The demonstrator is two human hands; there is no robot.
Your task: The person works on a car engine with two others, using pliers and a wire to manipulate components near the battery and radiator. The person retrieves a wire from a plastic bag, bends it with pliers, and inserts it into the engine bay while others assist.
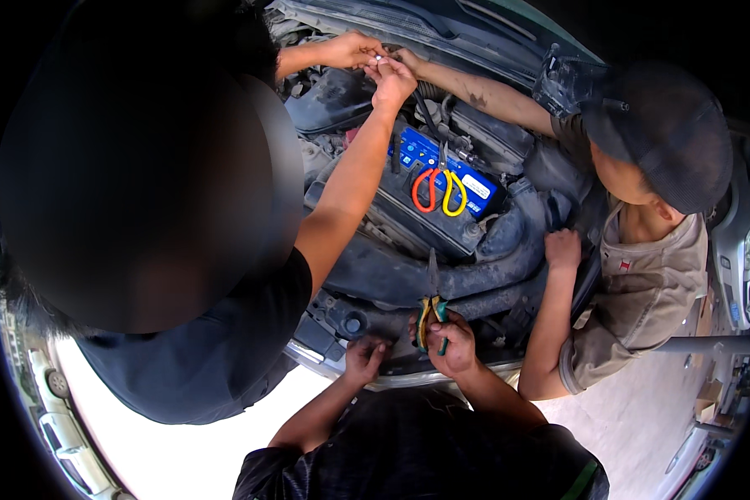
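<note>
Holds long-nose pliers (427,314) with yellow-and-teal handles in the right hand (456,342), with fingers wrapped around the grips, on the near side of the blue car battery (417,154). Points the metal nose toward the battery, over the thick black air duct (492,271) along the near side; cannot tell whether touching it. Has the left hand (365,360) nearer and to the left of the battery, at the front edge of the engine bay, with fingers half curled; cannot tell whether gripping anything there.

Across the battery's top, a second pair of pliers (448,180) with red and yellow handles, lying with handles toward the near side. Beyond the battery, to the far left, a co-worker's two bare hands (393,82), close together around a small white piece (378,58). Just beside them, another co-worker's reaching hand (405,60), partly hidden; cannot tell what is grasped. To the right of the battery, that second co-worker's other hand (564,248), clenched into a fist. Farther right of the battery, a dark cap (671,137) and a beige T-shirt (650,283).
</note>
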